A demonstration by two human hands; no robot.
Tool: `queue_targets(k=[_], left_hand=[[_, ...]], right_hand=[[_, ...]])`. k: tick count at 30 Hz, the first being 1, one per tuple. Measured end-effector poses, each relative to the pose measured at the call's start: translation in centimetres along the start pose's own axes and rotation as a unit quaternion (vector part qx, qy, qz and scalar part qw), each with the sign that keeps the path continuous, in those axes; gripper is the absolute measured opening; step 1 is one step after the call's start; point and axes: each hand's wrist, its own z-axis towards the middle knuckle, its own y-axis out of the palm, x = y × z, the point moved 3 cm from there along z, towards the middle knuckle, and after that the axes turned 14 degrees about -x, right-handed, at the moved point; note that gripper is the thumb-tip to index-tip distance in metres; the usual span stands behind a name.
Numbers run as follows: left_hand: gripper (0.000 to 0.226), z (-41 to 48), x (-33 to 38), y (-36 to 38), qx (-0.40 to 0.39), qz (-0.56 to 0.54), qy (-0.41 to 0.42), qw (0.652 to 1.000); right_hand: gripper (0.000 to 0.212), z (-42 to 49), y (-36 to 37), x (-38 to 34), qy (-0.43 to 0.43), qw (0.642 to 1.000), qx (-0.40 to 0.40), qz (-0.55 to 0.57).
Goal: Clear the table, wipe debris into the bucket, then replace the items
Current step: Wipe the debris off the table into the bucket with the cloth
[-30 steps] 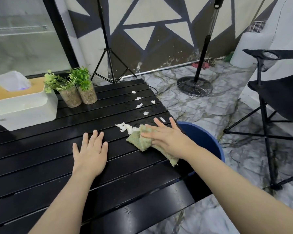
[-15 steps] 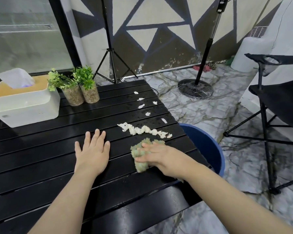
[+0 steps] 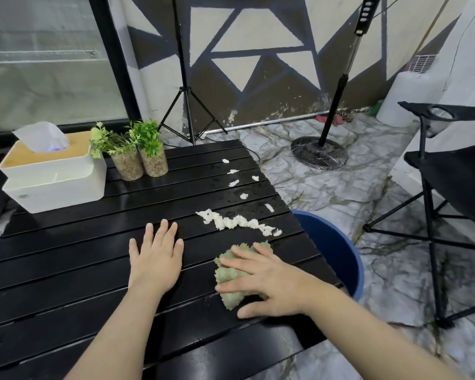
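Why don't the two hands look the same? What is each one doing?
The left hand lies flat and bare on the black table, with nothing under it. The right hand presses down on a crumpled green cloth. The left hand sits near the table's middle; the right hand is nearer the edge by the blue bucket. Both rest palm down, nearer the person than the line of white scraps.
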Motion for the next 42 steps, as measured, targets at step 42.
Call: queue_targets(k=[42], left_hand=[[0.076, 7.9, 0.2, -2.3, 0.048, 0.047, 0.062, 0.996]], right_hand=[[0.041, 20.4, -13.6, 20.5, 0.160, 0.978, 0.098, 0.092]])
